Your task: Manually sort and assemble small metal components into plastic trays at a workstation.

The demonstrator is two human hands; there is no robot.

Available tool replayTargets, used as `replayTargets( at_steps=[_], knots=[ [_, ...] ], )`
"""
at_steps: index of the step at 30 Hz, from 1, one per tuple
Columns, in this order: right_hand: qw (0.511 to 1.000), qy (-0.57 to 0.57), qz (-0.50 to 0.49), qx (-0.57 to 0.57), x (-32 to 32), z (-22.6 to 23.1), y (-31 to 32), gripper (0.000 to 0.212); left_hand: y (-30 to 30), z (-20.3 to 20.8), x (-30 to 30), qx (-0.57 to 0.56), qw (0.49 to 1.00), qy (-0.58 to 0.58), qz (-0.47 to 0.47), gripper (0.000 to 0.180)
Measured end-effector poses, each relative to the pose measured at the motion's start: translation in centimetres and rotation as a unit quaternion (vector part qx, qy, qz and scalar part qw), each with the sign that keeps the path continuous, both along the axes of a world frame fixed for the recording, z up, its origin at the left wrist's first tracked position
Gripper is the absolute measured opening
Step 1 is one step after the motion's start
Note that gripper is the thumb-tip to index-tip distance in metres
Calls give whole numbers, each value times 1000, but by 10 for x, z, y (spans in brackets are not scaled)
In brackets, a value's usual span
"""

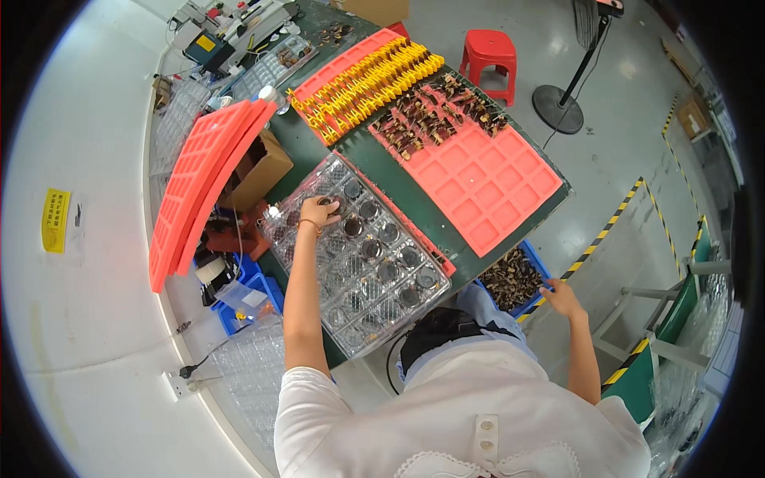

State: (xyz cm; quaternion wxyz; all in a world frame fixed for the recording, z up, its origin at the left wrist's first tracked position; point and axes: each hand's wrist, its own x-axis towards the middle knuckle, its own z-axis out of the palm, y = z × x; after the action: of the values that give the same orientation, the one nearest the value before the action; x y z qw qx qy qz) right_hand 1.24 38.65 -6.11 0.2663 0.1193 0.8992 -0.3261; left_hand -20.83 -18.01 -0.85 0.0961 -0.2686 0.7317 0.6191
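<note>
A clear plastic tray (374, 307) with rows of round pockets lies on the table in front of me, and many pockets hold dark round parts (371, 249). Over its far left part, my left hand (317, 213) has its fingers curled down on one dark round part in a pocket. To my right, my right hand (562, 299) is at the near right rim of a blue bin (539, 263), its fingers bent over the edge. Inside the bin lies a heap of small brown and black pieces (510, 280).
A pink compartment tray (510, 195) lies beyond, partly covered by dark clip-like pieces (422, 119). Yellow clips (362, 84) fill another pink tray. Stacked pink trays (209, 187) lean at left near a cardboard box (263, 169). A red stool (488, 60) and fan stand (559, 107) are beyond the table.
</note>
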Motion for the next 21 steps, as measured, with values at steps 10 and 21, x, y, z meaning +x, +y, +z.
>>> replayTargets(
  at_steps=[10, 21],
  knots=[
    [998, -52, 4, 43, 3, 13, -7, 44, -10, 13, -56, -483, 843, 124, -202, 30],
    [999, -47, 4, 4, -18, 30, -26, 40, 14, -17, -60, -456, 835, 206, -227, 30]
  ],
)
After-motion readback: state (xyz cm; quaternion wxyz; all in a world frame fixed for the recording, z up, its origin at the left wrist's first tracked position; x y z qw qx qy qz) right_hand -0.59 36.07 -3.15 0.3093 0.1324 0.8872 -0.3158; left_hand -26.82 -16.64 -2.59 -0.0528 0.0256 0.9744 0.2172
